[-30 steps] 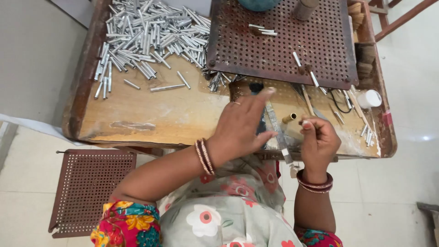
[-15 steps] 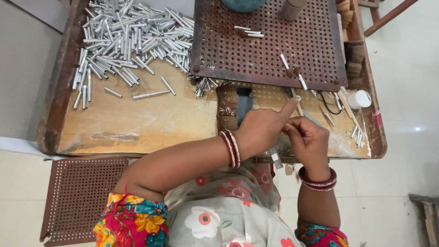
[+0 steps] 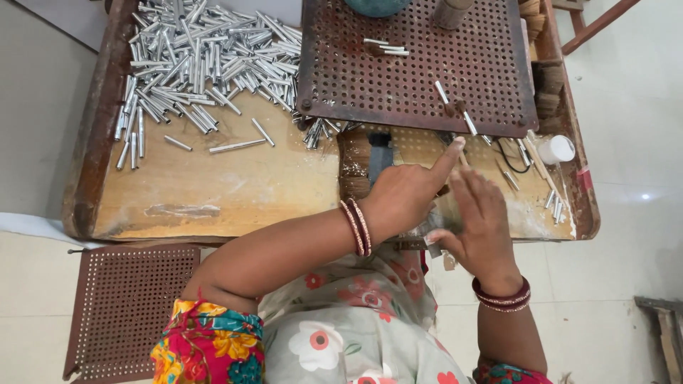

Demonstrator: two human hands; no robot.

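Note:
My left hand [image 3: 405, 193] rests on the front of a wooden workbench [image 3: 235, 188]. Its index finger stretches out toward the edge of a rusty perforated metal plate [image 3: 413, 85] and its other fingers are curled. What they hold is hidden. Just right of it, my right hand [image 3: 482, 217] hovers palm down with fingers spread, its thumb beside a small metal piece [image 3: 429, 237] at the bench edge. A bundle of brown bristles [image 3: 354, 167] with a dark band lies left of my left hand.
A big heap of short silver metal tubes [image 3: 192, 64] covers the bench's far left. A few tubes [image 3: 384, 48] lie on the perforated plate. A small white cup [image 3: 556, 149] and loose sticks sit at the right. Another perforated panel [image 3: 128, 306] stands on the floor, lower left.
My hands were pinched together half a second ago; now the right hand has opened and dropped back, and the left index finger points forward. The view has shifted slightly.

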